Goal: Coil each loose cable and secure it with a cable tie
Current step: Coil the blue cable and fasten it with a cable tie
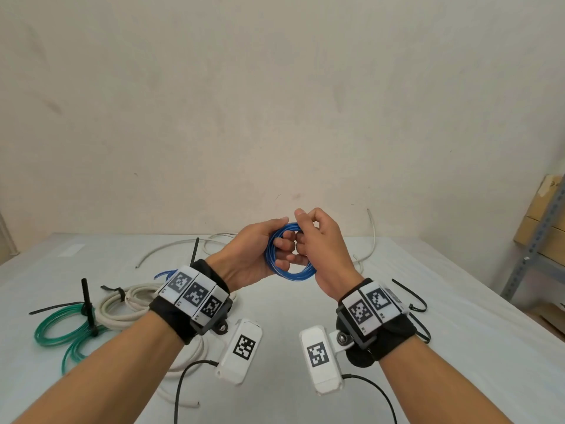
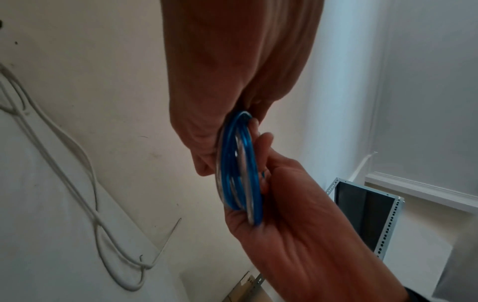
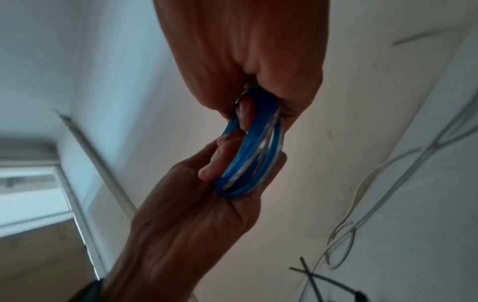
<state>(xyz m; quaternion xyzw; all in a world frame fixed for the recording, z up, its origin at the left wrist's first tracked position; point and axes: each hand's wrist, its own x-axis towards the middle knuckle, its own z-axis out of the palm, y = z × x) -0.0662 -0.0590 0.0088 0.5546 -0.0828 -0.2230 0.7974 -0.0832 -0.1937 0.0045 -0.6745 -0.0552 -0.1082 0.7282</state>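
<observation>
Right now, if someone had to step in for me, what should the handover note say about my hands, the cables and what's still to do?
Left hand: fingers curled through the blue cable, a finished coil held above the table.
Right hand: pinches the same coil on its far side. No tie is on it yet.
Done: the green cable and the thick white cable lie coiled at the left, each with a black tie round it.
Left: tie the blue coil; spare black ties lie by the right wrist. Then coil and tie the thin loose white cable at the back.
</observation>
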